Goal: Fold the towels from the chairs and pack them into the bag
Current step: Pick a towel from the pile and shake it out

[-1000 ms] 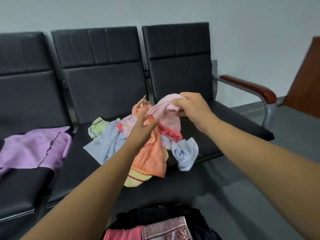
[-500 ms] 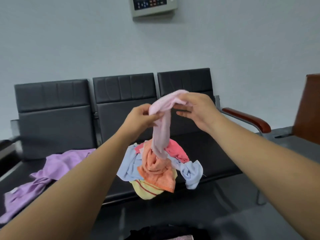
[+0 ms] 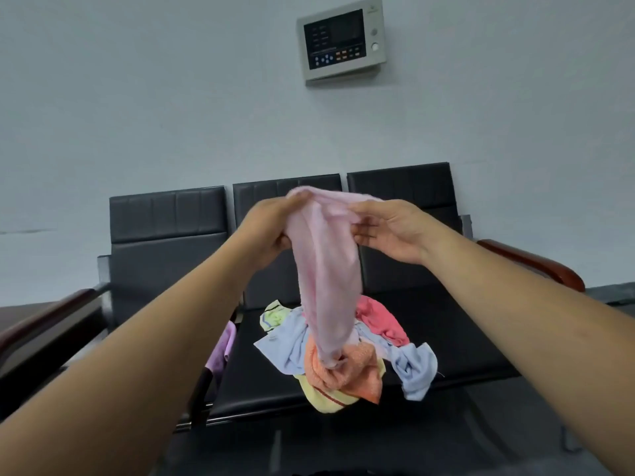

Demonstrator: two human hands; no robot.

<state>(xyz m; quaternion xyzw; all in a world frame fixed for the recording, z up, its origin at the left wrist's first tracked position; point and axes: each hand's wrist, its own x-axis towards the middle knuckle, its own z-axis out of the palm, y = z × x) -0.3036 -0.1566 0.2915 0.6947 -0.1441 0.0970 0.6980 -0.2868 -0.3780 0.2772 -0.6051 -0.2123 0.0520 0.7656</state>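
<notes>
A pale pink towel (image 3: 326, 276) hangs bunched from both my hands in front of the black chairs. My left hand (image 3: 271, 228) grips its upper left edge. My right hand (image 3: 388, 231) pinches the upper right edge, its other fingers spread. The towel's lower end touches a heap of towels on the seats: an orange one (image 3: 354, 372), a light blue one (image 3: 412, 369), a red-pink one (image 3: 381, 321), a yellow one (image 3: 326, 400) and a green-white one (image 3: 275, 317). The bag is out of sight below the frame.
A row of three black chairs (image 3: 165, 242) stands against the wall, with brown armrests at the right (image 3: 536, 266) and left (image 3: 44, 324). A purple towel (image 3: 223, 348) lies on the left seat, mostly behind my left arm. A control panel (image 3: 343, 39) hangs on the wall.
Both hands have lifted the pink towel up out of the heap and moved slightly apart along its top edge. My view has tilted upward, so the bag has dropped out of sight.
</notes>
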